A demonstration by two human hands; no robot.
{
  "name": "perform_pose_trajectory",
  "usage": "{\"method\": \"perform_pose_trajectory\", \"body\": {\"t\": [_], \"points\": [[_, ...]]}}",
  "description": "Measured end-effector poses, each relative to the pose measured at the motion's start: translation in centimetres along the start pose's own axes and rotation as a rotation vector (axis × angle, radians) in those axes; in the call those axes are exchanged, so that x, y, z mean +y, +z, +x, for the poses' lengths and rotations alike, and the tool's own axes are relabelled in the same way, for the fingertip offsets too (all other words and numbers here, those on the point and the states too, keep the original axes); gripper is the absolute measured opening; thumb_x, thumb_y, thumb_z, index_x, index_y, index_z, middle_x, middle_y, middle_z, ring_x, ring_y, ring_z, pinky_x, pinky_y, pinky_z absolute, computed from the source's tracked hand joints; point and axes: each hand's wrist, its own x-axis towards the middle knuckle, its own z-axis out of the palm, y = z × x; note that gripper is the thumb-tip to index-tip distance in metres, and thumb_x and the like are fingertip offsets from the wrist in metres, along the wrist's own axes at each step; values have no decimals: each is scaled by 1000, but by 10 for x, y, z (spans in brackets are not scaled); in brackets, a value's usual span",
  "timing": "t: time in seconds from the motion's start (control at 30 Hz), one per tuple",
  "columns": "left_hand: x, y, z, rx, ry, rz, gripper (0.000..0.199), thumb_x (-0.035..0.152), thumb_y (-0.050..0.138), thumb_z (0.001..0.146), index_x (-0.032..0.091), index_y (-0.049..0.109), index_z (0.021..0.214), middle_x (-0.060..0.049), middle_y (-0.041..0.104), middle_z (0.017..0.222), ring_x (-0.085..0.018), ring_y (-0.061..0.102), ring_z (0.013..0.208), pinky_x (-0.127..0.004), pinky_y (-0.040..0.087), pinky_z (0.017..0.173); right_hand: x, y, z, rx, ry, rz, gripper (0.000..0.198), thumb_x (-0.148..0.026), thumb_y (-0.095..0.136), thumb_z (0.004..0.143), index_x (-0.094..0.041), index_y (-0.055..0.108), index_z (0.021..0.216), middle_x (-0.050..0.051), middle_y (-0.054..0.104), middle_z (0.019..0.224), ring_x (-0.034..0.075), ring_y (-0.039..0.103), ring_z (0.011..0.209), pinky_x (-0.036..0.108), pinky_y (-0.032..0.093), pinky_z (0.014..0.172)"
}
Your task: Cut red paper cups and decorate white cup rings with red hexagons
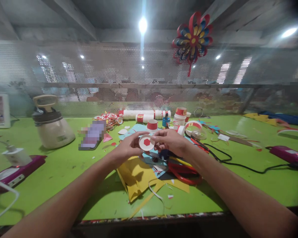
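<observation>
A short, round white paper cup piece (141, 142) with a red hexagon (147, 142) at its centre is held up in the middle, its round face toward me. My left hand (129, 145) grips its left side between thumb and fingers. On the right edge, the fingertips of my right hand (172, 140) are pinched against it. Below lie light-blue paper (149, 159), a folded yellow paper sheet (136, 178) and scraps. Just behind my hands stands a red-and-white paper cup (152, 125). Red loops (186, 178) lie under my right wrist.
White paper cup tubes (144, 114) and stacked cups (180, 115) line the back. At left are a phone (91, 136), a large jug (53, 129) and a purple power strip (20, 173). A black cable (248, 170) crosses the right side. A paper pinwheel (193, 39) hangs above.
</observation>
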Motion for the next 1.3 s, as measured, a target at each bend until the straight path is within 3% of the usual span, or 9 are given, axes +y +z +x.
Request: {"method": "perform_pose_trajectory", "body": {"t": [0.17,0.3,0.43,0.6,1.0,1.3], "points": [[-17,-1,6,11,184,218,60,23,73,69,17,46,123,-12,59,117,-23,61,99,-37,50,82,-5,0,-2,6,-7,-6,18,-31,74,72,-16,66,66,2,61,56,11,52,49,27,43,51],[-23,0,8,55,223,279,55,28,74,71,17,51,120,-11,58,120,-23,60,102,-37,50,87,-6,2,-2,42,-9,-23,25,-36,66,79,-15,64,65,3,60,56,11,54,48,25,43,48],[-17,2,6,102,230,347,55,27,73,71,16,53,121,-12,57,122,-23,59,104,-37,53,85,-5,2,2,187,-51,-79,38,-43,53,88,-15,61,63,3,60,55,11,55,44,23,39,42],[-9,5,1,154,336,499,53,26,70,73,19,54,123,-11,59,120,-24,57,107,-38,51,88,-5,4,3,337,-152,-160,44,-53,53,85,-16,58,61,0,58,50,9,49,39,21,32,37],[-10,8,0,204,382,525,50,25,71,73,20,51,118,-9,60,116,-23,57,105,-38,49,89,-8,21,-9,280,-289,-272,45,-53,56,82,-18,56,55,-4,50,48,8,43,40,23,33,42],[-12,9,0,168,385,488,47,27,71,74,20,47,114,-8,57,111,-21,57,101,-35,50,87,-9,23,-9,239,-220,-211,38,-51,64,75,-18,57,56,-6,48,44,8,39,39,24,30,41]]}}
